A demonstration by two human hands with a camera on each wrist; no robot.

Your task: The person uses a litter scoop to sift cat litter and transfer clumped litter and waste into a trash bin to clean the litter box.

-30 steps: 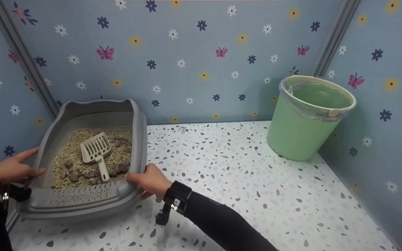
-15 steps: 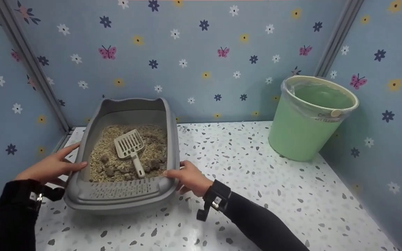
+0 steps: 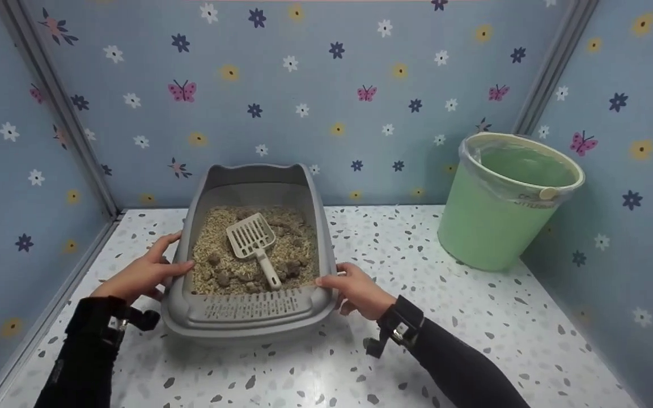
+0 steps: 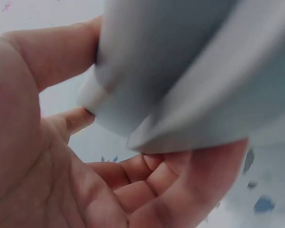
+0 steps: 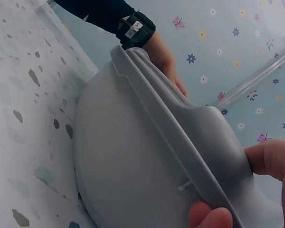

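Both hands hold a grey litter box (image 3: 178,303) by its two sides near the low front end. My left hand (image 3: 144,273) grips the left rim, thumb on top; the left wrist view shows its fingers (image 4: 147,190) curled under the lip. On the other side my right hand (image 3: 360,289) pinches the rim, with the thumb above and fingertips (image 5: 210,217) below the edge. Inside the box, a beige slotted litter scoop (image 3: 251,238) lies on tan litter (image 3: 219,221) with several dark clumps (image 3: 224,277), its handle towards the front.
A green bin (image 3: 485,226) with a clear plastic liner stands at the back right corner. Blue flowered panels (image 3: 372,124) wall the speckled white surface (image 3: 394,243) at the back and both sides.
Both hands have moved the litter box right, away from the left wall, and it has turned straighter. The scoop has travelled with it. The bin has stayed in place.
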